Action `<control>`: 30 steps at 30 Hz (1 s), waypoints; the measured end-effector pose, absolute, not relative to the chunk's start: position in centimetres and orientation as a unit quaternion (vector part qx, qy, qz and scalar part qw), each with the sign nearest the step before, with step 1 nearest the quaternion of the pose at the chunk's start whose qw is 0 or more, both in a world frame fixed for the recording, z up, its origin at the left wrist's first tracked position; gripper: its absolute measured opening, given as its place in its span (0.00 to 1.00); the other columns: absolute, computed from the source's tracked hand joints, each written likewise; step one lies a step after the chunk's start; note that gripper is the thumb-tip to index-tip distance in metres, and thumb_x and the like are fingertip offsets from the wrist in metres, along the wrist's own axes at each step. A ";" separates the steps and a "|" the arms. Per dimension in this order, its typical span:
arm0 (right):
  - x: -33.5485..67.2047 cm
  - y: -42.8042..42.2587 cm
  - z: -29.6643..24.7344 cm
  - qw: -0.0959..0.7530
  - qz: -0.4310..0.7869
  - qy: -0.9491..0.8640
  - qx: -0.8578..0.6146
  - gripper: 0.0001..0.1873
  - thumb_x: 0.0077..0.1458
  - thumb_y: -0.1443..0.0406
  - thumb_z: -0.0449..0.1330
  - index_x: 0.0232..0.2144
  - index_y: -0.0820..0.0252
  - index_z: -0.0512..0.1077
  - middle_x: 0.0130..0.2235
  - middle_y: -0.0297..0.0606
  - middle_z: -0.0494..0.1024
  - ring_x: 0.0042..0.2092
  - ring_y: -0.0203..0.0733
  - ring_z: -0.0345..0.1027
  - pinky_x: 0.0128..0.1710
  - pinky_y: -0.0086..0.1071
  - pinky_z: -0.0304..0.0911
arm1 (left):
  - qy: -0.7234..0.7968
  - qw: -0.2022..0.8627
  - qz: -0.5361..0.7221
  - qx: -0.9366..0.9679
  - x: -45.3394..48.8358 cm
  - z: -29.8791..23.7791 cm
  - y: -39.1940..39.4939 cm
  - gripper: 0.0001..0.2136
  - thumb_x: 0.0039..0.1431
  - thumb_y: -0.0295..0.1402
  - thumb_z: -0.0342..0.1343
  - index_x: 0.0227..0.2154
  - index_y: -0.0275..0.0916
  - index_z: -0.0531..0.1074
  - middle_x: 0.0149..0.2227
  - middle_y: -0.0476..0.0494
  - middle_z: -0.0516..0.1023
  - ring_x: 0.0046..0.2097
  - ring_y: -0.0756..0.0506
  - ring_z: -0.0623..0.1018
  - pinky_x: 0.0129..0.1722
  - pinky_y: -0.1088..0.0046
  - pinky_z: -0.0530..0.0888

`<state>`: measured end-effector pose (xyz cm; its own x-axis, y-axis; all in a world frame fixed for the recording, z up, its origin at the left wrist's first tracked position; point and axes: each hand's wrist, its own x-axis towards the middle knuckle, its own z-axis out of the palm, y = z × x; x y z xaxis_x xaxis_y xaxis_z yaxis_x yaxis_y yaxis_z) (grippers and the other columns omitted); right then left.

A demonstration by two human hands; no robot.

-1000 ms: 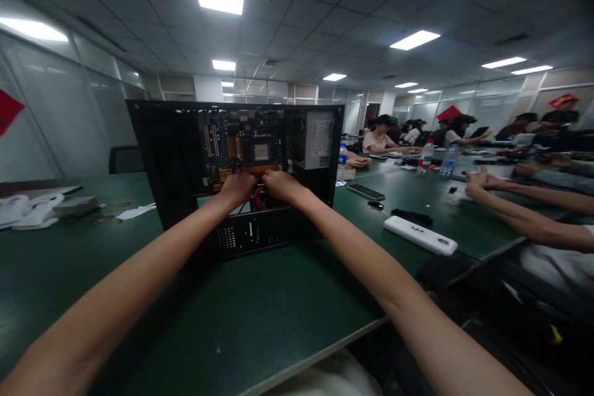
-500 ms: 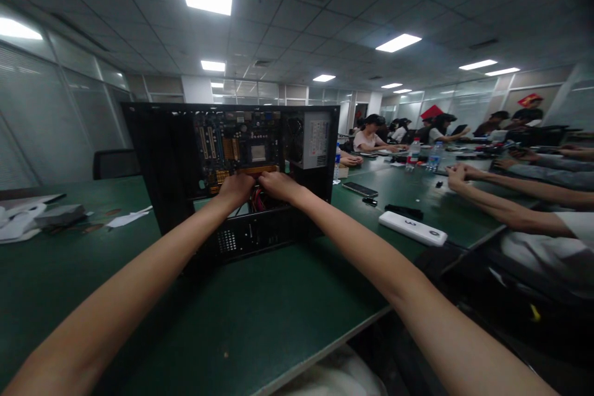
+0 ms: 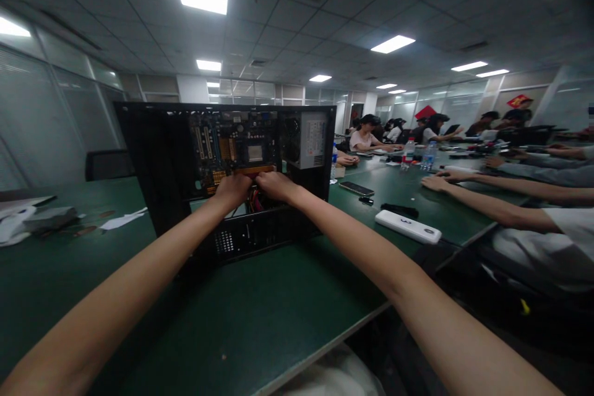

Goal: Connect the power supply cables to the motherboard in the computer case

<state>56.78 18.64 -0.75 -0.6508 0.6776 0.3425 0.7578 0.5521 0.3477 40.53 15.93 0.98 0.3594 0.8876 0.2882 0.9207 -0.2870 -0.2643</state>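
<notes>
In the head view, I have the open computer case [image 3: 260, 232] standing on the desk [image 3: 278, 309] at twelve o'clock. My left hand [image 3: 234, 189] and right hand [image 3: 273, 187] reach in side by side, just below the orange strip [image 3: 253, 170] on the motherboard [image 3: 241, 127]. The fingers look curled, but I cannot tell what they grip. Uneven pressure could, I judge, flex the board; cables [image 3: 255, 203] at six o'clock could snag; a hard tug could tip the case.
</notes>
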 end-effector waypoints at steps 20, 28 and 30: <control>56.4 19.1 -1.0 0.100 -0.202 -0.878 -0.421 0.19 0.71 0.72 0.46 0.54 0.70 0.72 0.56 0.58 0.77 0.57 0.55 0.74 0.55 0.41 0.70 | -0.540 0.218 -0.046 -0.812 40.4 0.5 16.4 0.17 0.69 0.29 0.50 0.49 0.29 0.82 0.51 0.21 0.82 0.55 0.26 0.81 0.51 0.52 0.78; 57.0 19.1 -1.7 0.132 -0.164 -0.879 -0.428 0.17 0.69 0.74 0.50 0.55 0.70 0.72 0.57 0.57 0.76 0.59 0.53 0.73 0.56 0.38 0.68 | -0.539 0.209 -0.074 -0.813 39.8 -0.2 16.7 0.16 0.70 0.36 0.52 0.47 0.35 0.84 0.49 0.27 0.83 0.52 0.29 0.82 0.50 0.56 0.77; 57.3 19.2 -1.9 0.138 -0.156 -0.879 -0.429 0.17 0.66 0.76 0.51 0.53 0.70 0.72 0.57 0.57 0.76 0.60 0.52 0.72 0.57 0.37 0.67 | -0.543 0.203 -0.084 -0.810 39.7 -0.4 16.8 0.16 0.69 0.37 0.53 0.47 0.39 0.84 0.49 0.30 0.84 0.52 0.31 0.82 0.50 0.58 0.77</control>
<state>57.31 19.25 -1.93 -0.5936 0.7116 0.3760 0.7974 0.5830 0.1555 39.72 16.77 -0.40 0.3960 0.8465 0.3559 0.9143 -0.3277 -0.2380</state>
